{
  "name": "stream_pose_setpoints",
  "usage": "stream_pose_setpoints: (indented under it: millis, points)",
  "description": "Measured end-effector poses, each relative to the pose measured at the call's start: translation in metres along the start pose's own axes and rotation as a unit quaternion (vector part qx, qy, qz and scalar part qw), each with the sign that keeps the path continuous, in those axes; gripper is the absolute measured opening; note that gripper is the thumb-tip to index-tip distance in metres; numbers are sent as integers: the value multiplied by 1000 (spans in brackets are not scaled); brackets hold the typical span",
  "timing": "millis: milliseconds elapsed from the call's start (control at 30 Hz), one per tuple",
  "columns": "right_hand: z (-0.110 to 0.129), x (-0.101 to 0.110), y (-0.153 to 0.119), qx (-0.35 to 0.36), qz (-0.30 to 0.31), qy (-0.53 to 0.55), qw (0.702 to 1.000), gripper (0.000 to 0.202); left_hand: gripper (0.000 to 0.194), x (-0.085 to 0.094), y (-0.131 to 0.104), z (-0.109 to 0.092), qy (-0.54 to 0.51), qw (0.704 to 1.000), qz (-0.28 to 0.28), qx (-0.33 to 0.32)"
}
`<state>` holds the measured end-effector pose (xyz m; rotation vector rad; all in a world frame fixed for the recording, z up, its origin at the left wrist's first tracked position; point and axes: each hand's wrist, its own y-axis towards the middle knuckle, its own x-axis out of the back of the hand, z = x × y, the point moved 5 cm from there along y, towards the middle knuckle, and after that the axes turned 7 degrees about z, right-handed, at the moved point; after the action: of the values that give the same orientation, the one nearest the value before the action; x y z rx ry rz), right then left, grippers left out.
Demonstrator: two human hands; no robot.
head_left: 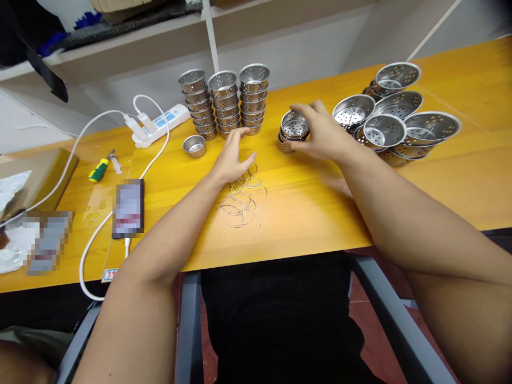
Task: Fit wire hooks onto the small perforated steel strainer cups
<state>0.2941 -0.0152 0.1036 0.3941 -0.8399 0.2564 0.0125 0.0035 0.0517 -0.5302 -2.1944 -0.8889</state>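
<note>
My right hand point(320, 130) curls around a short stack of perforated metal cups point(295, 127), its fingers at the upper rim and its thumb lower on the side. Over the table to the left, my left hand point(233, 156) has its fingers stretched out and holds nothing. Thin wire rings point(242, 205) lie in a loose tangle just below it. Behind it stand three tall stacks of perforated metal cups point(224, 101). A single small metal cup point(194, 146) stands upright left of my left hand.
Larger perforated cups point(384, 130) are grouped behind my right forearm. A white power strip point(162, 125) with cables, a phone point(128, 208), a green-yellow screwdriver point(100, 168) and a cardboard box point(52, 170) occupy the left side. A shelf point(160, 29) runs along the back.
</note>
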Motion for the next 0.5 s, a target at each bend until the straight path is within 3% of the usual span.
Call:
stream_pose_setpoints:
  millis: [300,500]
  points:
    - [12,-1,-4,-25,-10,10,1000,97,70,1,0,-2,3,1000,1,9]
    - [8,-1,-1,16,-9,5,1000,96,72,2,1,-4,4,1000,0,10]
